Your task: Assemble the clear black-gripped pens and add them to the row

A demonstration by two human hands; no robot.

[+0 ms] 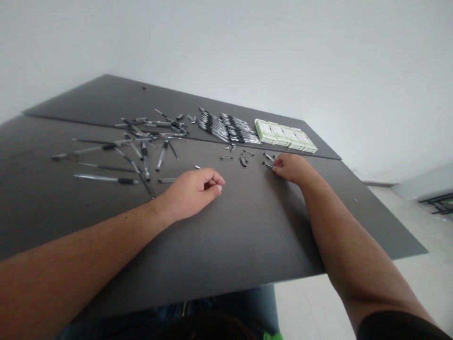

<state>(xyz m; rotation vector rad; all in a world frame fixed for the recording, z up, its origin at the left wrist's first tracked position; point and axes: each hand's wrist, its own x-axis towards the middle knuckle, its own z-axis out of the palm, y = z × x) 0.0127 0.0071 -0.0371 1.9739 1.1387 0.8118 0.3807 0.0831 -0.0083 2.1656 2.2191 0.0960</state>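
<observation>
My right hand [292,168] pinches a small clear pen cap [267,165] low over the table, with another cap [268,156] just beyond its fingertips. Over the middle of the table rests my left hand [193,193], its fingers curled toward the thumb and nothing visible in them. Behind it a small piece [197,166] pokes out, partly hidden. Several loose caps [243,160] lie between the two hands. To the left, black-gripped clear pens [106,179] are scattered at all angles, one pen [166,180] partly covered by my left hand.
Two neat rows of pens [214,126] lie side by side at the back. Beside them are light green and white boxes [285,134] in a row. A seam crosses the dark grey table [212,255], and a pale wall [226,47] stands behind it.
</observation>
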